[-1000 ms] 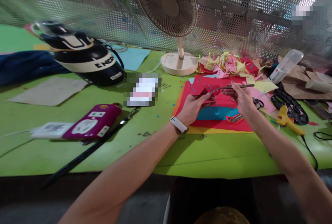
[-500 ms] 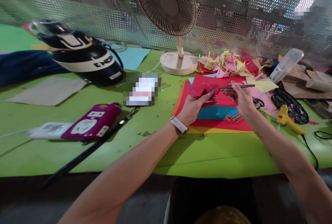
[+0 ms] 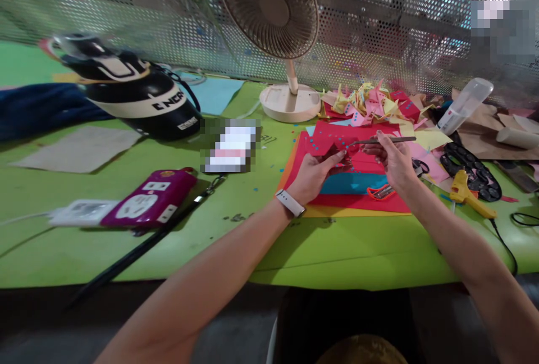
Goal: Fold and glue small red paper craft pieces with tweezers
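Red dotted paper [image 3: 320, 149] is resting in the left hand [image 3: 310, 177], above a stack of coloured sheets [image 3: 341, 201] on the green surface [image 3: 337, 254]; the fingers are pinching it. From the other side, the right hand [image 3: 394, 159] is gripping tweezers [image 3: 398, 140], whose tips are pointing at the paper close to the left thumb; whether they are touching it, I cannot tell. Both hands are working near each other, slightly apart. Below them, a blue sheet [image 3: 347, 183] is lying on the red ones, with an orange-edged tool [image 3: 379, 192] beside it. Behind, a heap of folded paper [image 3: 373, 104] is lying beside a fan [image 3: 290, 107]. Rightward, a yellow glue gun [image 3: 471, 198] is lying near a clear bottle [image 3: 463, 108]. Leftward, a phone [image 3: 232, 148] is lying between a purple power strip [image 3: 155, 198] and the fan.
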Tool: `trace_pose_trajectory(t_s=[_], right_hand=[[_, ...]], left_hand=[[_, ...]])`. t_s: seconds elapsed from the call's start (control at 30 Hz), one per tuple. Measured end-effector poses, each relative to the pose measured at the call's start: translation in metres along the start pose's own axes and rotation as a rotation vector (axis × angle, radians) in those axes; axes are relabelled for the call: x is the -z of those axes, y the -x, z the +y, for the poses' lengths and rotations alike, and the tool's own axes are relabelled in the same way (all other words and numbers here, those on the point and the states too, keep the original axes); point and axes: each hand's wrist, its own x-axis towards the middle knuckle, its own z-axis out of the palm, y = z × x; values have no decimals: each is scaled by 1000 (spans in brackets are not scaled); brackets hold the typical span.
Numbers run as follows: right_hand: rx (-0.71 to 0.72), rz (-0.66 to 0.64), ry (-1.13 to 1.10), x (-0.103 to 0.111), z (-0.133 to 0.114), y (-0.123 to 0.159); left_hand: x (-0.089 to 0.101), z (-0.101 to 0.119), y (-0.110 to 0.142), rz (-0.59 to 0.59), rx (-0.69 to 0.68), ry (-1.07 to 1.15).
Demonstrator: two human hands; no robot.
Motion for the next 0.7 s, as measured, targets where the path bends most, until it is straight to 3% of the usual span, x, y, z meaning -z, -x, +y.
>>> trace_pose_trajectory(t_s=[0.7], right_hand=[[37,-4,16,-1,0,2]], left_hand=[[-1,0,1,19,1,3]])
